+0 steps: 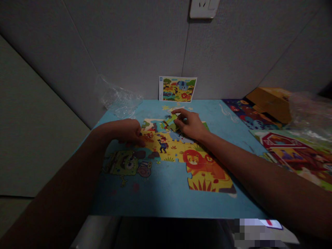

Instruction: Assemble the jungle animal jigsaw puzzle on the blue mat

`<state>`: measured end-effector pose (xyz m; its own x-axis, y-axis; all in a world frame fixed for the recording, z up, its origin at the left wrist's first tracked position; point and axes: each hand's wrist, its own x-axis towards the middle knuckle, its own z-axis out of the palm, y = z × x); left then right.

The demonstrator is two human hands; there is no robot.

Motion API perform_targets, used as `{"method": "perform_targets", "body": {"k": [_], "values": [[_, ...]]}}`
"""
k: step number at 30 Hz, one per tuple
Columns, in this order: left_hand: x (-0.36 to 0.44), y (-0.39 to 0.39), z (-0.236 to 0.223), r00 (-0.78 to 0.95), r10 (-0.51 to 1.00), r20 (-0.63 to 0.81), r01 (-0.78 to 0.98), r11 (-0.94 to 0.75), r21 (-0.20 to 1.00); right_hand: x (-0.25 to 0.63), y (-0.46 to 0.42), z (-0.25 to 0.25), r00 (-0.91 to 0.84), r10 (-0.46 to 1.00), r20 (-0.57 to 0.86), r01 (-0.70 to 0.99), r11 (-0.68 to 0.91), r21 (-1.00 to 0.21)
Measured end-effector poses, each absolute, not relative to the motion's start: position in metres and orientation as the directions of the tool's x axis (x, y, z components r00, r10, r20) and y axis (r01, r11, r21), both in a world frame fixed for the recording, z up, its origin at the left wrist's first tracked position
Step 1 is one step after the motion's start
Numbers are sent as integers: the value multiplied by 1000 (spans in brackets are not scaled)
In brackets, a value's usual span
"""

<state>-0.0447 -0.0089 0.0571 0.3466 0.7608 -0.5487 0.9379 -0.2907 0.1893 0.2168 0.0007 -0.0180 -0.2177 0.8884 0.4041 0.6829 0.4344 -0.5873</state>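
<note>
Puzzle piece [169, 123] in near-closed grip of right hand [193, 125], left hand [131, 129] with grip unclear, plastic bag [120, 102] near wall [140, 45].

White socket [203, 7] on grey wall [135, 45], crumpled clear plastic [120, 100], brown box [269, 103] at right

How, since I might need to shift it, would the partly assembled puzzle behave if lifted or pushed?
The puzzle, with its tabbed, interlocking pieces, would probably sag or part if lifted by one edge. It looks thin, so likely light for its size. Lying flat on the table, it should slide rather than tip.
</note>
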Motion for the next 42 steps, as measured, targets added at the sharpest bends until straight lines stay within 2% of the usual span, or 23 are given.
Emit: {"method": "perform_targets", "body": {"k": [6, 10, 13, 15, 19, 23, 26, 29, 32, 35, 38, 42], "values": [[-38, -9, 55, 320, 810, -491, 947, -278, 158, 216, 0, -18, -213, 887, 410, 678, 436, -592], [-33, -8, 51, 320, 858, -401, 947, -285, 147, 215, -1, -16, -206, 889, 409, 679, 431, -594], [-33, -2, 46, 351, 889, -294, 936, -332, 116, 215, -1, -17, -211, 889, 407, 679, 433, -593], [-37, 3, 43, 336, 926, -172, 941, -324, 95, 215, 0, -18, -215, 887, 409, 680, 436, -589], [-47, 9, 42, 176, 977, 118, 972, -191, 136, 216, 1, -19, -219, 885, 411, 684, 439, -582], [-54, 8, 45, 20, 972, 235, 979, -67, 193, 215, 0, -18, -220, 883, 416, 687, 443, -576], [-51, 7, 44, 1, 957, 291, 983, -54, 176, 215, 0, -17, -219, 883, 414, 693, 440, -571], [-41, 8, 32, 88, 941, 326, 952, -176, 252, 215, -2, -14, -201, 880, 431, 686, 440, -580], [-22, 9, 13, 252, 881, 400, 821, -414, 394, 213, -6, -10, -166, 869, 465, 629, 457, -629], [-4, 9, -5, 470, 780, 412, 666, -620, 414, 209, -9, -8, -139, 881, 451, 507, 455, -732], [2, 9, -12, 515, 728, 453, 578, -685, 444, 207, -10, -10, -133, 887, 441, 430, 453, -781], [-1, 6, -8, 447, 739, 503, 516, -673, 531, 208, -7, -13, -119, 857, 502, 500, 488, -715]]}}
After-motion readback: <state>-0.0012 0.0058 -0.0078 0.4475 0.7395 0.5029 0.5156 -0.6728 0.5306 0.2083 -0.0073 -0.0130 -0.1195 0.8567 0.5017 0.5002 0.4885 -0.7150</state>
